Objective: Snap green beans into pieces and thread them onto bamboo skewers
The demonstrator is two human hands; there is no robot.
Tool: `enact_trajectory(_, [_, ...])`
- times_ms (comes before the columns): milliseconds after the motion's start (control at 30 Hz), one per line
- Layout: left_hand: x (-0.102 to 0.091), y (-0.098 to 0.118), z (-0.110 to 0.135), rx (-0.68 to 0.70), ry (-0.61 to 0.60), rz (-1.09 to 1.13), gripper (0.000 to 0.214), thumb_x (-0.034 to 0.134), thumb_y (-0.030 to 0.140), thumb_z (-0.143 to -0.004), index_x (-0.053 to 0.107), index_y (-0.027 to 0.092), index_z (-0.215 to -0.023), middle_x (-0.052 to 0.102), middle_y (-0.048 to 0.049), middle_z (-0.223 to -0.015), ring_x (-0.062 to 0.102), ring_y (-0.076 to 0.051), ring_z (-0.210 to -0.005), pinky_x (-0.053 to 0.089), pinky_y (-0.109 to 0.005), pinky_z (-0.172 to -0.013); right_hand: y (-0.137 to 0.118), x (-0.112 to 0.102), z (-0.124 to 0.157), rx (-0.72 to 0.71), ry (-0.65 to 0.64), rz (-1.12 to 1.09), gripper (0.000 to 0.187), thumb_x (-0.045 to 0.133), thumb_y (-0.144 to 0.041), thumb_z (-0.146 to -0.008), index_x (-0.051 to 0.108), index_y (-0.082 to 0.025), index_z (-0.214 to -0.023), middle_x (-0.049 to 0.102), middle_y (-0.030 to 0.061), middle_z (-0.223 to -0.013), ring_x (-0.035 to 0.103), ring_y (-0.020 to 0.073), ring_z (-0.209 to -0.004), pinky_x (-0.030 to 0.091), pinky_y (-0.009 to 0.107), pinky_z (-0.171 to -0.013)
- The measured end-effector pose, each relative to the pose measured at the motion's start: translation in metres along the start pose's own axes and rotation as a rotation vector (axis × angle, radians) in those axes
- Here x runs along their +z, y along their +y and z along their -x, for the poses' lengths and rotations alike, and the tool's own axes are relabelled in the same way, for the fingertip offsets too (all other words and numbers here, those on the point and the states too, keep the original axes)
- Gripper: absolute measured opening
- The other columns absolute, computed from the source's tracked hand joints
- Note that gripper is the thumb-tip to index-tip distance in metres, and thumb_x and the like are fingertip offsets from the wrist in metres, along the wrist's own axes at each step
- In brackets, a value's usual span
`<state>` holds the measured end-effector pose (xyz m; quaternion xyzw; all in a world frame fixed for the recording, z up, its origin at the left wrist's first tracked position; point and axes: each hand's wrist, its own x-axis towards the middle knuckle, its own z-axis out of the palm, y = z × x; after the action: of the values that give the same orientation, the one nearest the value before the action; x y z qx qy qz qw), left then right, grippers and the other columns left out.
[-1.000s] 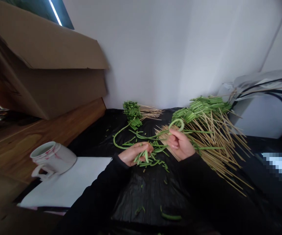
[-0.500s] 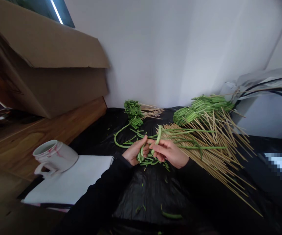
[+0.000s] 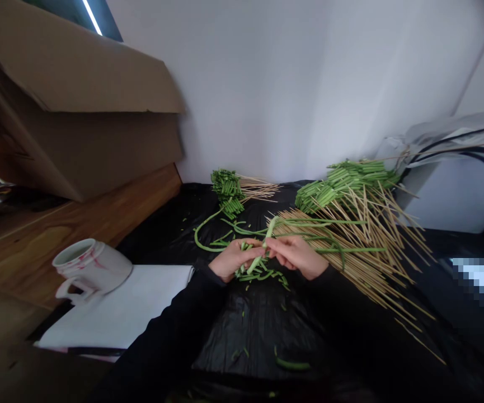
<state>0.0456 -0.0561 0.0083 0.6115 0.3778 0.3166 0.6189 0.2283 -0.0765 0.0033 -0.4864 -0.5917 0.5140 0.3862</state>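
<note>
A pale green long bean (image 3: pixel 270 230) runs between my two hands in the middle of the view. My left hand (image 3: pixel 232 259) is closed around it, with short cut bean pieces showing at its fingers. The thumb and fingers of my right hand (image 3: pixel 295 254) pinch the same bean, right beside the left fingertips. Under both hands lies a loose pile of short bean pieces (image 3: pixel 262 275). Whole long beans (image 3: pixel 325 222) stretch to the right over a spread of thin bamboo skewers (image 3: pixel 351 268). Another long bean (image 3: pixel 197 238) curls out on the left.
Skewered bean pieces are stacked at the back left (image 3: pixel 227 193) and back right (image 3: pixel 348 182). A mug (image 3: pixel 103 268) stands on white paper (image 3: pixel 141 302) at the left. Behind it is a cardboard box (image 3: pixel 116 145). Black plastic sheeting (image 3: pixel 262 336) covers the table.
My hands have drawn together on the bean, and the left thumb now lies across toward the right fingers. The bean has tilted, its lower end now pointing down to the left.
</note>
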Motion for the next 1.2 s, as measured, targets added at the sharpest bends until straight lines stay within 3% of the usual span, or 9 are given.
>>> enact_trajectory(100, [0.002, 0.002, 0.002, -0.009, -0.118, -0.054, 0.029, 0.071, 0.038, -0.074, 0.069, 0.011, -0.083, 0.065, -0.0036, -0.074, 0.036, -0.003, -0.044, 0.025, -0.019, -0.042, 0.004, -0.003, -0.004, -0.040, 0.033, -0.195, 0.041, 0.064, -0.055, -0.077, 0.053, -0.018, -0.065, 0.047, -0.0076, -0.044, 0.034, 0.0035, -0.032, 0.020, 0.018, -0.032])
enact_trajectory(200, [0.002, -0.001, 0.001, -0.017, -0.157, -0.089, 0.030, 0.069, 0.041, -0.076, 0.069, 0.011, -0.083, 0.064, -0.0026, -0.072, 0.038, -0.003, -0.045, 0.027, -0.018, -0.043, 0.005, 0.001, -0.005, -0.114, -0.022, -0.303, 0.035, 0.069, -0.049, -0.074, 0.053, -0.018, -0.069, 0.052, -0.0073, -0.048, 0.036, 0.0035, -0.034, 0.023, 0.017, -0.033])
enact_trajectory(367, [0.001, -0.007, 0.000, 0.018, -0.133, -0.177, 0.039, 0.067, 0.049, -0.076, 0.067, 0.011, -0.085, 0.059, 0.0003, -0.066, 0.037, -0.004, -0.045, 0.028, -0.019, -0.043, 0.000, 0.004, -0.001, -0.183, 0.000, -0.229, 0.029, 0.068, -0.043, -0.075, 0.055, -0.018, -0.074, 0.056, -0.0059, -0.051, 0.042, 0.0049, -0.037, 0.028, 0.017, -0.035])
enact_trajectory(533, [0.007, -0.003, 0.003, 0.075, -0.119, -0.251, 0.040, 0.068, 0.048, -0.076, 0.068, 0.010, -0.089, 0.054, 0.0017, -0.062, 0.035, -0.006, -0.048, 0.026, -0.020, -0.044, -0.008, 0.006, 0.002, -0.074, -0.024, -0.172, 0.027, 0.070, -0.039, -0.073, 0.052, -0.018, -0.074, 0.051, -0.0079, -0.046, 0.036, 0.0039, -0.034, 0.022, 0.017, -0.033])
enact_trajectory(667, [0.011, -0.004, 0.003, 0.130, -0.083, -0.204, 0.038, 0.068, 0.048, -0.076, 0.066, 0.011, -0.084, 0.054, 0.0022, -0.064, 0.039, -0.007, -0.051, 0.030, -0.021, -0.048, -0.008, 0.012, 0.001, -0.037, 0.045, -0.241, 0.027, 0.070, -0.036, -0.070, 0.049, -0.020, -0.074, 0.050, -0.0089, -0.045, 0.037, 0.0040, -0.034, 0.023, 0.016, -0.033])
enact_trajectory(833, [0.006, -0.005, 0.000, 0.085, -0.038, -0.158, 0.040, 0.068, 0.051, -0.075, 0.062, 0.012, -0.081, 0.056, 0.0024, -0.063, 0.033, -0.005, -0.045, 0.024, -0.020, -0.043, -0.005, 0.016, -0.001, -0.121, 0.125, -0.326, 0.028, 0.069, -0.039, -0.072, 0.048, -0.020, -0.074, 0.051, -0.0084, -0.046, 0.040, 0.0049, -0.034, 0.026, 0.016, -0.033])
enact_trajectory(1000, [-0.001, 0.004, 0.003, 0.054, -0.095, -0.211, 0.040, 0.065, 0.050, -0.077, 0.067, 0.011, -0.086, 0.064, -0.0027, -0.074, 0.036, -0.005, -0.047, 0.026, -0.020, -0.044, -0.002, 0.013, -0.001, -0.171, 0.184, -0.316, 0.029, 0.068, -0.042, -0.074, 0.048, -0.021, -0.077, 0.053, -0.0078, -0.046, 0.040, 0.0058, -0.034, 0.025, 0.017, -0.032])
enact_trajectory(1100, [-0.001, 0.008, 0.005, 0.058, -0.133, -0.240, 0.037, 0.062, 0.048, -0.080, 0.067, 0.011, -0.081, 0.057, 0.0011, -0.062, 0.034, -0.005, -0.046, 0.025, -0.021, -0.044, -0.001, 0.012, -0.001, -0.185, 0.185, -0.300, 0.028, 0.067, -0.042, -0.075, 0.050, -0.020, -0.078, 0.054, -0.0068, -0.048, 0.041, 0.0062, -0.035, 0.024, 0.017, -0.032])
enact_trajectory(1200, [0.002, 0.008, 0.005, 0.067, -0.164, -0.261, 0.034, 0.059, 0.044, -0.081, 0.066, 0.011, -0.078, 0.048, 0.0041, -0.054, 0.033, -0.006, -0.045, 0.026, -0.021, -0.044, 0.000, 0.013, -0.001, -0.172, 0.107, -0.263, 0.026, 0.066, -0.041, -0.076, 0.052, -0.020, -0.078, 0.053, -0.0068, -0.050, 0.039, 0.0057, -0.036, 0.024, 0.018, -0.034])
